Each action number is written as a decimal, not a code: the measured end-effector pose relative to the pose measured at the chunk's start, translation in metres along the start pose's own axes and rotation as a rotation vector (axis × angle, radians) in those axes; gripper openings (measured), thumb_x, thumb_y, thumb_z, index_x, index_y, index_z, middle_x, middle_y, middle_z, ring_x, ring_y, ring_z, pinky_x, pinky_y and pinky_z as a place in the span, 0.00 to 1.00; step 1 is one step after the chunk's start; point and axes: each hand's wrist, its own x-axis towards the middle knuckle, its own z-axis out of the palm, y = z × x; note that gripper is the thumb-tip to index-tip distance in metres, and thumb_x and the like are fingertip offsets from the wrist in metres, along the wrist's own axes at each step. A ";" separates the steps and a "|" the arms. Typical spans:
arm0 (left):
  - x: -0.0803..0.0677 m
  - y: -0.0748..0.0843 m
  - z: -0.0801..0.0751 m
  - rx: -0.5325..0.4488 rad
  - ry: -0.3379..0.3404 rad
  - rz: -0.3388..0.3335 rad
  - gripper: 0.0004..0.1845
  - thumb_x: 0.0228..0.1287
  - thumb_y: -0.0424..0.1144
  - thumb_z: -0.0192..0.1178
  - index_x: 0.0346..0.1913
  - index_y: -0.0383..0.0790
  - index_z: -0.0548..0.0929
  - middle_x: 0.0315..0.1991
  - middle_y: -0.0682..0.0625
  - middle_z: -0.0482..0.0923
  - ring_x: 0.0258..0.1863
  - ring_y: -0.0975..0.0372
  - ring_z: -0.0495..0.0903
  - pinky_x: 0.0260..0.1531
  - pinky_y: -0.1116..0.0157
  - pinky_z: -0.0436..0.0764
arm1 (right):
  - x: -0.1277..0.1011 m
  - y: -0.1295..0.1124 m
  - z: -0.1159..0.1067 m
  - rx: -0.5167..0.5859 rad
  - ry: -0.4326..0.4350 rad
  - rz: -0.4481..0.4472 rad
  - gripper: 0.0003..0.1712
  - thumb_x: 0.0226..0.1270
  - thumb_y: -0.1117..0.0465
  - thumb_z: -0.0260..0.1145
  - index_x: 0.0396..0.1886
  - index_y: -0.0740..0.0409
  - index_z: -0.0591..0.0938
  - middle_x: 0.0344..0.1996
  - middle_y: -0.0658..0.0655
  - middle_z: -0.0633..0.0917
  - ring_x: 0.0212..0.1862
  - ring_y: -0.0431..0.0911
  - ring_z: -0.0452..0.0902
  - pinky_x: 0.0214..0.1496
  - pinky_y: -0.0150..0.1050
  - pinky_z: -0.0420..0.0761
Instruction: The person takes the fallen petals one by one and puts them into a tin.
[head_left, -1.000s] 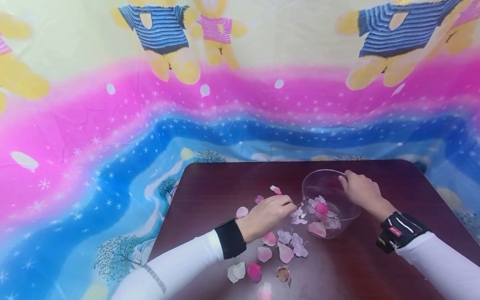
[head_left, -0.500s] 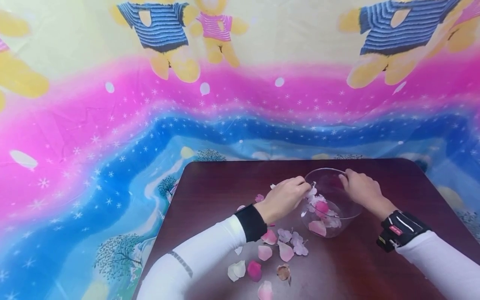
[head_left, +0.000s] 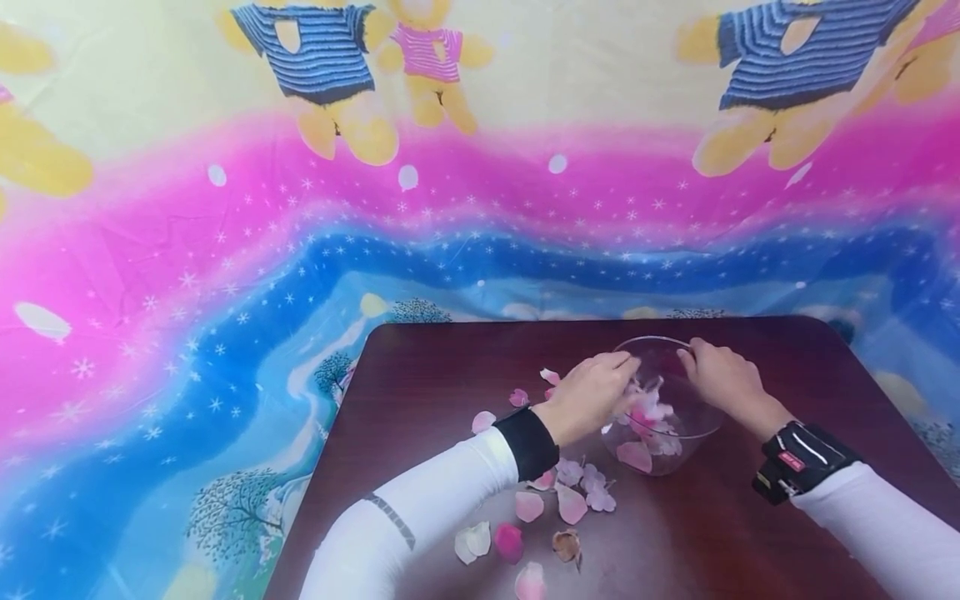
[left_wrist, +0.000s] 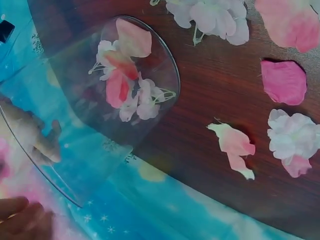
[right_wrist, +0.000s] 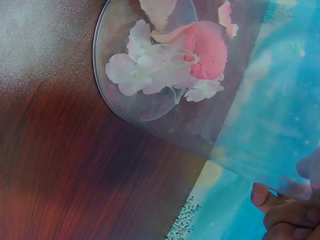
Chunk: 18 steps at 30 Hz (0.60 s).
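My right hand (head_left: 720, 379) curls its fingers over the rim of the clear round glass bowl (head_left: 693, 421). My left hand (head_left: 588, 396) hangs over it with loosened fingers above soft pink and white petals (head_left: 645, 414). Thin fabric petals (head_left: 570, 504) litter the glossy dark wood bench (head_left: 450, 367), backed by a bright bear-print cloth (head_left: 225, 250).

A clear glass bowl (head_left: 693, 417) stands upright on the dark wooden table (head_left: 420, 367), toward its right half. Inside the bowl lie pink and white petals and small white blossoms (head_left: 648, 412), heaped at the bottom. More loose petals (head_left: 570, 504) lie scattered on the table just left of the bowl and in front of it: pale pink ones, a deep pink one (head_left: 508, 540), white blossoms (head_left: 600, 498) and one browned petal (head_left: 566, 546).
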 end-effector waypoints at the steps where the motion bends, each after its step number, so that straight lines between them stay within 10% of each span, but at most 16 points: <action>1: 0.000 0.001 0.001 -0.006 -0.051 -0.010 0.36 0.71 0.64 0.55 0.76 0.53 0.65 0.73 0.52 0.70 0.74 0.60 0.69 0.74 0.64 0.67 | 0.000 0.000 0.000 -0.001 -0.001 0.002 0.21 0.80 0.52 0.51 0.44 0.69 0.76 0.28 0.70 0.83 0.34 0.68 0.82 0.27 0.61 0.77; 6: -0.008 0.005 0.005 -0.046 -0.229 -0.022 0.50 0.63 0.81 0.39 0.79 0.71 0.29 0.84 0.56 0.34 0.84 0.57 0.34 0.82 0.53 0.43 | 0.000 0.000 0.001 -0.009 -0.004 0.009 0.22 0.80 0.52 0.52 0.45 0.71 0.76 0.25 0.67 0.82 0.32 0.66 0.82 0.28 0.61 0.79; 18: -0.028 -0.004 0.003 -0.055 -0.187 -0.004 0.48 0.65 0.79 0.39 0.79 0.72 0.30 0.84 0.55 0.34 0.84 0.57 0.36 0.82 0.53 0.42 | 0.000 -0.001 0.001 -0.003 -0.009 0.006 0.22 0.80 0.52 0.52 0.44 0.70 0.76 0.22 0.63 0.80 0.28 0.61 0.81 0.25 0.57 0.77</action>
